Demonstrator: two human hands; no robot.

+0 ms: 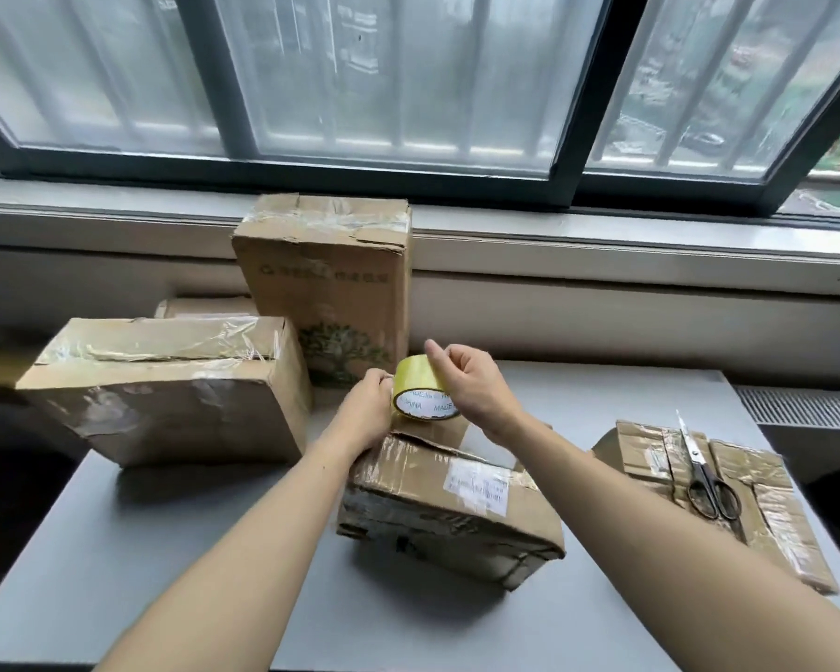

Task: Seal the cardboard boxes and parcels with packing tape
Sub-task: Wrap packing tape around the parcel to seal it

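Note:
A yellowish roll of packing tape is held above the far edge of a worn cardboard box with a white label in the middle of the grey table. My left hand grips the roll's left side. My right hand pinches at the top of the roll with thumb and fingertips. A taped box lies at the left. A tall box printed with a tree stands behind the roll. A flat taped parcel lies at the right.
Black-handled scissors rest on the flat parcel at the right. Another small box sits behind the left one. A window sill and dark-framed window run along the far side. The table's right edge borders a floor vent.

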